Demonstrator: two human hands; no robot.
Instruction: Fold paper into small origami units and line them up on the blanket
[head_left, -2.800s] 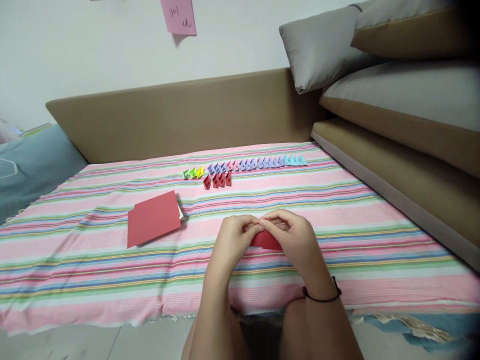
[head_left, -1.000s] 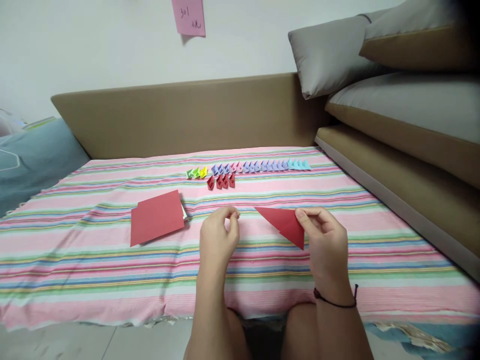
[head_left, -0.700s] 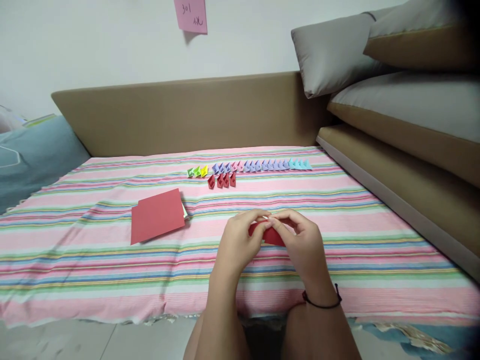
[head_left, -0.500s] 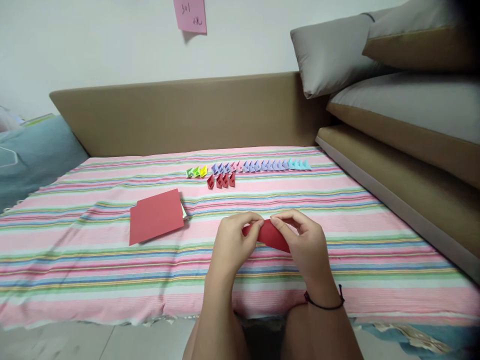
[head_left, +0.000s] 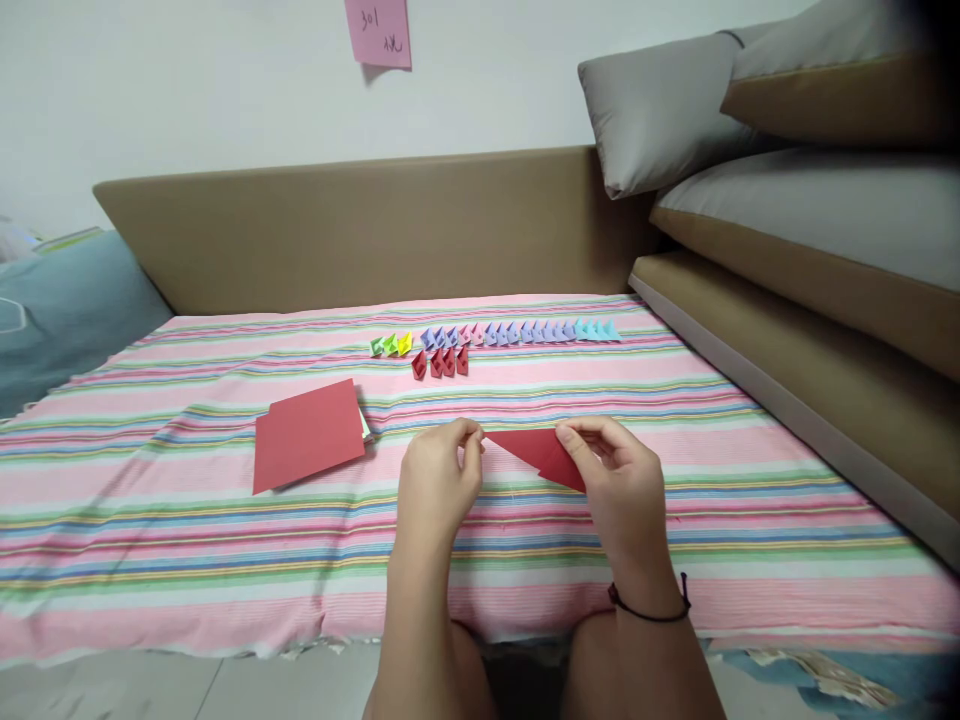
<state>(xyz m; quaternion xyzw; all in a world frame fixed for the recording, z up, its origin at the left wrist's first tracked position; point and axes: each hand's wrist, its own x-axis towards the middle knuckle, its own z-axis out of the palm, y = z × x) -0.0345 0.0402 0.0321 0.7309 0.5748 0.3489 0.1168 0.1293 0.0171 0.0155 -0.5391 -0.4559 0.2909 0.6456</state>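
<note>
A folded piece of red paper [head_left: 541,452] is stretched between my hands, above the striped cloth. Its long straight edge faces away from me, and a narrow point runs out to the left. My left hand [head_left: 441,468] pinches that left tip between thumb and fingers. At the paper's right end, my right hand [head_left: 616,472] grips it with the thumb on top; this end is partly covered by the hand. Several small dark red folded paper boats [head_left: 448,363] stand in a short row beyond my hands.
A stack of red paper sheets [head_left: 309,437] lies to the left on the striped cloth [head_left: 187,560]. Behind the red boats runs a row of purple, pink, blue, green and yellow paper boats [head_left: 529,332]. Grey cushions [head_left: 667,110] are piled at the right; a brown backrest [head_left: 375,235] stands behind.
My left hand has moved left and now pinches the paper's far left tip. The red paper has opened from a bunched shape into a straight-edged, pointed one. My right hand has barely moved.
</note>
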